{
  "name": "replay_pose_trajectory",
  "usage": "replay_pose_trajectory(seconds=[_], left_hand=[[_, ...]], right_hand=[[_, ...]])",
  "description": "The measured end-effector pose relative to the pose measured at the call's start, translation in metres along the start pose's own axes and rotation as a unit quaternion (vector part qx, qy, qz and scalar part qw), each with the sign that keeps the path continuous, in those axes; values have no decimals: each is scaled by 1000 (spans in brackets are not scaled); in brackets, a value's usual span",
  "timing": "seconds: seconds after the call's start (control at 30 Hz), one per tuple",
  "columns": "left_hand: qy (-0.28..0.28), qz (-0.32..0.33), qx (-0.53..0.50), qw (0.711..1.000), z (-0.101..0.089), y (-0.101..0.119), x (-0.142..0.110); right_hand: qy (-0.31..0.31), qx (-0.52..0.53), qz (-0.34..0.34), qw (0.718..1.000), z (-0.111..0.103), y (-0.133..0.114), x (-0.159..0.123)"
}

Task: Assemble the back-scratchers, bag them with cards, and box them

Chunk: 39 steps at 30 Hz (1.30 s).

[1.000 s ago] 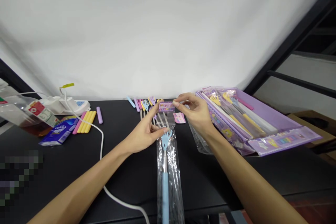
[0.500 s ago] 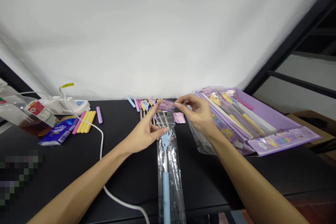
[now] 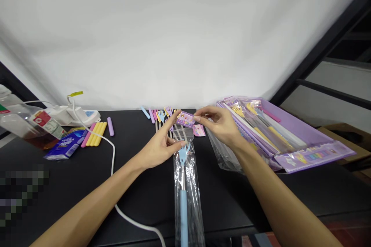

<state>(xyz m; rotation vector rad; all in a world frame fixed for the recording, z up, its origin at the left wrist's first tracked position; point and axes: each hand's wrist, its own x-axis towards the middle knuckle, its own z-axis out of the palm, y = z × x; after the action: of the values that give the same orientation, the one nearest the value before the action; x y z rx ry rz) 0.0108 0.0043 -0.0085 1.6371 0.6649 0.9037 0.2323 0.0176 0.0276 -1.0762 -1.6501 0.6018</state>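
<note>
A clear plastic bag (image 3: 193, 197) with a light blue back scratcher (image 3: 183, 204) inside runs down the middle, its hand-shaped head toward the wall. My left hand (image 3: 159, 146) grips the bag beside that head, thumb on top and the other fingers partly hidden. Its raised index finger reaches the left edge of a small purple printed card (image 3: 186, 119). Closed in a pinch, my right hand (image 3: 218, 125) holds the card's right edge above the bag's mouth. A pink card (image 3: 198, 130) lies just behind. Several colored back scratchers (image 3: 161, 115) lie beyond my left hand.
At right stands an open purple display box (image 3: 295, 131) with bagged back scratchers. Left are yellow handles (image 3: 97, 134), a blue packet (image 3: 66, 144), a bottle (image 3: 31, 127) and a power strip (image 3: 90, 116). A white cable (image 3: 113, 158) crosses the black table (image 3: 139, 204).
The purple card has tipped so its printed face shows more, and sits slightly lower and to the right. My right hand still pinches it; my left hand has barely moved.
</note>
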Motion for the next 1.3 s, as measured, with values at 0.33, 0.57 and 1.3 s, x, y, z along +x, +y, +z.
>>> replay_pose_trajectory(seconds=[0.33,0.57,1.3], left_hand=[[-5,-18,-15,1000,3,0,0],[4,-8,-5,1000,2,1,0],[5,-1,11,1000,3,9,-2]], right_hand=[[-34,-74,-71,994,1,-5,-1],[-26,-226,-241,943,3,-5,-14],[-80,71,54,993,9,-12,-9]])
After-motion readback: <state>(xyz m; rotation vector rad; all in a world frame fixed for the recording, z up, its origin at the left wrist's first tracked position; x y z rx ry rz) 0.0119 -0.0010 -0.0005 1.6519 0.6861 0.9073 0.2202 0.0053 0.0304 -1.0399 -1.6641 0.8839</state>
